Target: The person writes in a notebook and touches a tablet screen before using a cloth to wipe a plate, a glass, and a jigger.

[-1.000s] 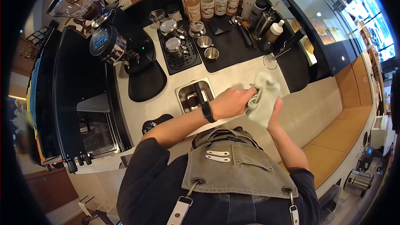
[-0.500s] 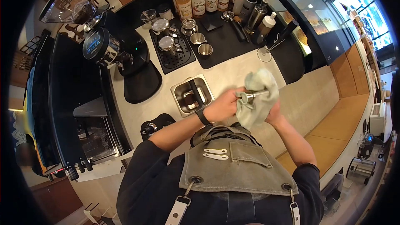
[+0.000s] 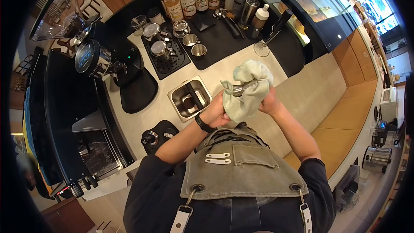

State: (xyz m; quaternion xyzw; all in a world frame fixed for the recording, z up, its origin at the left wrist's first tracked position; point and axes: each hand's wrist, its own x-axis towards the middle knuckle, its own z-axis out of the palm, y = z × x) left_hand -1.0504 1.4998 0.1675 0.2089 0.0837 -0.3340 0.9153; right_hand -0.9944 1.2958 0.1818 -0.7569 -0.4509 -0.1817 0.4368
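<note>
A pale green cloth point(image 3: 256, 75) is bunched between my two hands above the counter. A shiny metal piece point(image 3: 245, 88), narrow and cylindrical, shows through the folds; the cloth hides most of its shape. My left hand point(image 3: 217, 111), with a black band at the wrist, is closed on the cloth's left side near the end of the metal piece. On the other side, my right hand point(image 3: 270, 102) grips the cloth, its fingers mostly hidden behind it. Left of my hands, a metal knock box point(image 3: 174, 97) with a black bar is set in the counter.
Metal cups point(image 3: 199, 50) stand on a black mat; portafilter-like metal pieces rest on a drip tray point(image 3: 166, 70). Syrup bottles point(image 3: 188, 2) line the back. A grinder point(image 3: 92, 58) and black machine point(image 3: 64, 103) stand left. A glass-footed stand point(image 3: 261, 49) is near the cloth.
My hands have turned the cloth and metal piece and shifted slightly left in view. The whole scene has also moved left as the camera turned.
</note>
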